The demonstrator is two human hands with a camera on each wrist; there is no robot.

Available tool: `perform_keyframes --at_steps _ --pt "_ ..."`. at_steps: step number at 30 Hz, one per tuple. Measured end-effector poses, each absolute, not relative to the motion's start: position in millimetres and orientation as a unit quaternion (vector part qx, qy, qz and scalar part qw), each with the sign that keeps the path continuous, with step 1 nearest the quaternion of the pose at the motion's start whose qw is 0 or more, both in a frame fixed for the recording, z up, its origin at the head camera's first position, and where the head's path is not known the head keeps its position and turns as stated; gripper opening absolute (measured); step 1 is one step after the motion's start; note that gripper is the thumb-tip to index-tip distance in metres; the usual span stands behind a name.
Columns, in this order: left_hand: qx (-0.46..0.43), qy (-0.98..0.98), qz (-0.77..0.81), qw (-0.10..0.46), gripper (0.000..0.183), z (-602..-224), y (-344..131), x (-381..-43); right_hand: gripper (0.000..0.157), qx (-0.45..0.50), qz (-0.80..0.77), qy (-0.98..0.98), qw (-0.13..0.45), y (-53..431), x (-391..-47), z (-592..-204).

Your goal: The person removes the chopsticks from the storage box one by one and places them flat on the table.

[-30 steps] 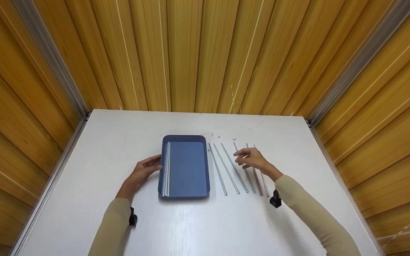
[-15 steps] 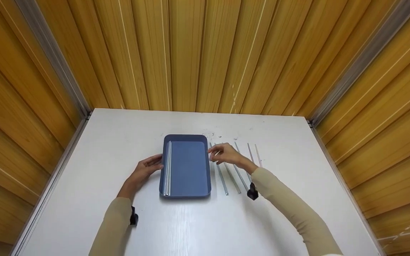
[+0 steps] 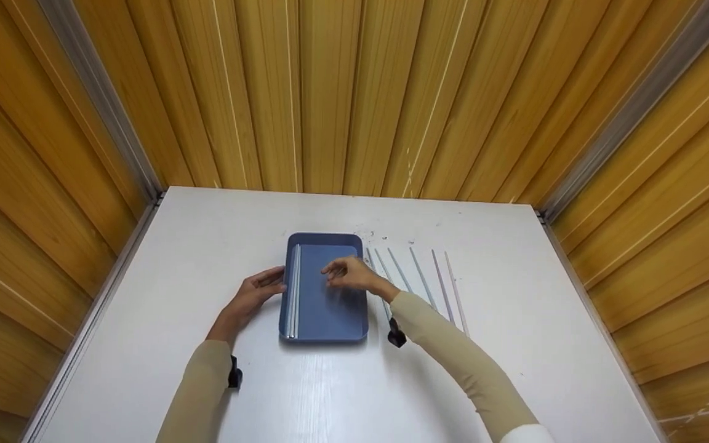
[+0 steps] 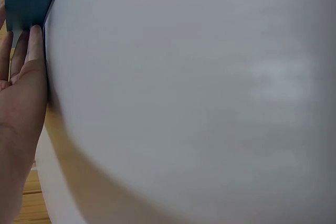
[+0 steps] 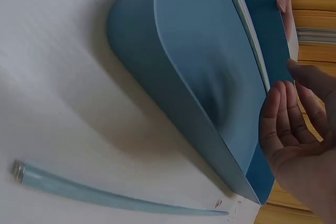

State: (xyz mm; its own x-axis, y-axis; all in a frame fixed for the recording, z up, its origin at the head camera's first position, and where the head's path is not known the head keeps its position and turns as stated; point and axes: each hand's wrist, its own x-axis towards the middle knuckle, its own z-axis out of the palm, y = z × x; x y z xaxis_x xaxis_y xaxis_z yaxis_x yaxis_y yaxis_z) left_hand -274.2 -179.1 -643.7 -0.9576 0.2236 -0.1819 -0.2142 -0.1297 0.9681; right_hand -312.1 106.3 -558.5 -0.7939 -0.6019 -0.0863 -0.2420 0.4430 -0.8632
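Blue plastic, by the look of it, the tray (image 3: pixel 333 323) sits on the white desk (image 3: pixel 311 387), with a few slim metal rods (image 3: pixel 295 298) lying lengthwise along its left wall, too tightly bunched for me to count. Against the outside of that wall the person's left hand (image 3: pixel 255 294) rests with fingers extended, grip apart, while the right hand (image 3: pixel 354 274) hovers over the tray, fingers loosely bent, thumb clear of the fingertips. To the tray's right, 6 loose rods (image 3: pixel 423 277) lie spaced out on the desk, partly behind the right sleeve (image 3: pixel 459 363).
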Motion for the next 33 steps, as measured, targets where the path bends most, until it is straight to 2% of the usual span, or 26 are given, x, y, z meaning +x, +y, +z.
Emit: perform_keyframes --at_steps 6,15,21,28,33 --pt "-0.003 0.647 0.748 0.149 0.065 -644.4 -177.8 -272.9 0.033 -0.281 -0.438 0.832 0.195 84.9 -311.3 -573.0" --pt "0.004 0.637 0.757 0.146 0.065 -645.6 -176.5 -272.5 0.037 -0.26 -0.43 0.833 0.231 61.0 -303.1 -587.5" --pt "0.011 0.63 0.762 0.147 0.063 -646.4 -176.0 -273.7 0.033 -0.271 -0.399 0.854 0.193 53.3 -299.6 -592.6" --pt "0.011 0.637 0.756 0.148 0.063 -645.6 -176.5 -273.8 0.037 -0.195 -0.411 0.87 0.187 42.6 -295.3 -593.0" --pt "0.012 0.637 0.756 0.149 0.063 -644.3 -178.3 -274.2 0.037 -0.189 -0.395 0.884 0.166 37.0 -295.0 -594.4"
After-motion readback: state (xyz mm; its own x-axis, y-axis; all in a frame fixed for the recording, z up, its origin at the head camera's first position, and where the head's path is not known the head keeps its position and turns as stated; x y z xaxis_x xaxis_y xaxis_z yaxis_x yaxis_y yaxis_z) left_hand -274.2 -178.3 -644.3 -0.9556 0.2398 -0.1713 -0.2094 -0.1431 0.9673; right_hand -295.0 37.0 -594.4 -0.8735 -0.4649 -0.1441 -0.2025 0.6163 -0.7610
